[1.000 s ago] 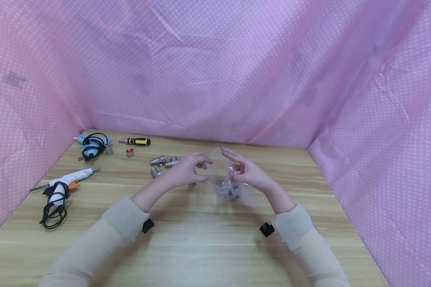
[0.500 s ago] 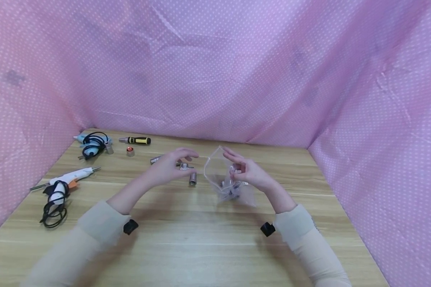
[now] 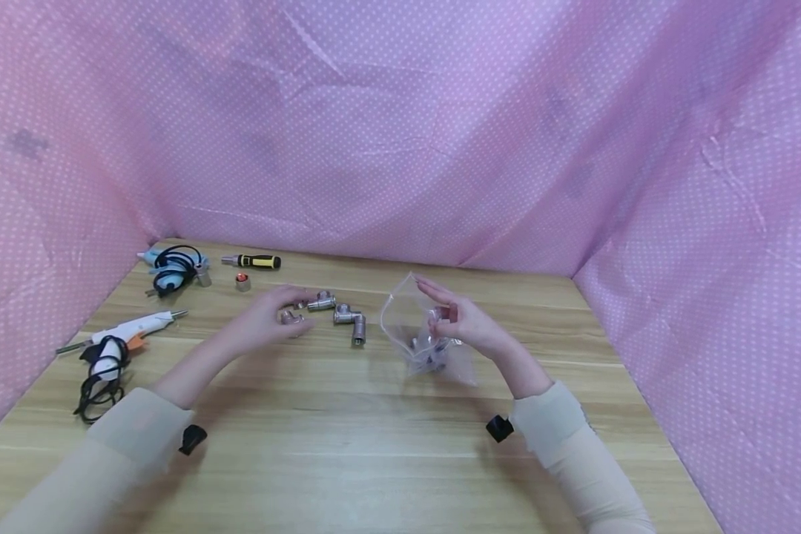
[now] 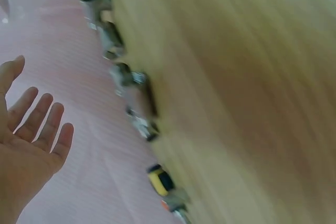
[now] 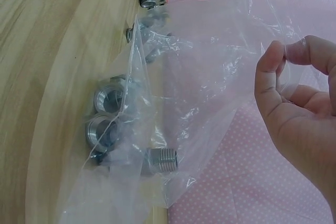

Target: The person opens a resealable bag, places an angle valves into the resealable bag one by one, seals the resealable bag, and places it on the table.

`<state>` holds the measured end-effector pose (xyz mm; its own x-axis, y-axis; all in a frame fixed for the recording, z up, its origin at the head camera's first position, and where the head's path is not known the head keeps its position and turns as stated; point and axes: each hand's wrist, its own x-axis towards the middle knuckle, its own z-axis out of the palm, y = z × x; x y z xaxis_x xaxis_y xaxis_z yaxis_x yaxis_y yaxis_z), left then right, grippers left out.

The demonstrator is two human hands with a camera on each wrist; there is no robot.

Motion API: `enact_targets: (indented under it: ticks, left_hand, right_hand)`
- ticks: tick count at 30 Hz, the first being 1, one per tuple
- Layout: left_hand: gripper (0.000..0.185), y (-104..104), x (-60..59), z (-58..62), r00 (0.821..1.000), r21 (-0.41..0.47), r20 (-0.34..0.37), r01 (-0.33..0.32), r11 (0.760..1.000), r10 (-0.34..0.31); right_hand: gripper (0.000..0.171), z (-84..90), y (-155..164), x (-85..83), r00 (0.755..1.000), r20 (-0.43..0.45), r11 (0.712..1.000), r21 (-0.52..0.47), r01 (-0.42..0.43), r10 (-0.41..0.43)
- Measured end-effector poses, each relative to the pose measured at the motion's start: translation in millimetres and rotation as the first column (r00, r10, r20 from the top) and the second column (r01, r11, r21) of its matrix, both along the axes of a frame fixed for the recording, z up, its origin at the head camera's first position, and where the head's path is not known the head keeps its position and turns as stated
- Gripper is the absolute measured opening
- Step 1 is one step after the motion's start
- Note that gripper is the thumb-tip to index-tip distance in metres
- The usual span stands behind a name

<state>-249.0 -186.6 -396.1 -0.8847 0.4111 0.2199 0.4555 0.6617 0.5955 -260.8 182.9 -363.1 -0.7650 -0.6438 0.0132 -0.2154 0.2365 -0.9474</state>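
Clear plastic bag [image 3: 422, 334] with several metal fittings already inside hangs pinched in my right grip [image 3: 459, 320], while my left grip [image 3: 267, 319], fingers spread, reaches three loose fittings [image 3: 349, 317] on the tabletop [image 3: 374, 445] just beyond it.

Near the left edge of our surface [image 3: 374, 460] lies a white glue gun [image 3: 130, 330] with a coiled black cord. Toward the far left corner we see a blue glue gun [image 3: 167, 271], a yellow-handled screwdriver [image 3: 254, 262] and a small red-topped cap [image 3: 242, 281].

Pink white-dotted cloth [image 3: 400, 133], silver fittings [image 3: 350, 320]
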Motion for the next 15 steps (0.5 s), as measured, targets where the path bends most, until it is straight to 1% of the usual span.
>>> enact_targets:
  ticks: [5,8,12,15]
  left_hand:
    - [0.063,-13.1,-4.6,-12.1,1.000,-0.058,0.010,-0.024,0.998,0.024]
    - [0.068,-19.0,-7.7,-20.9,0.999,-0.118,0.002,-0.036,0.992,0.037]
    - [0.069,-25.8,-10.6,-32.1,0.998,-0.202,0.001,-0.060,0.978,0.062]
    - [0.068,-28.8,-12.9,-37.9,0.997,-0.223,0.001,-0.071,0.972,0.073]
  right_hand:
    - [0.080,0.7,0.1,-0.3,1.000,0.025,1.000,-0.024,0.000,0.000]
    - [0.081,1.6,-0.3,-0.5,0.999,0.032,0.999,-0.035,-0.004,0.005]
    - [0.082,1.4,-0.7,-1.2,0.999,0.039,0.999,-0.042,-0.015,0.016]
    - [0.082,0.2,-1.1,-2.0,0.999,0.040,0.999,-0.047,-0.020,0.021]
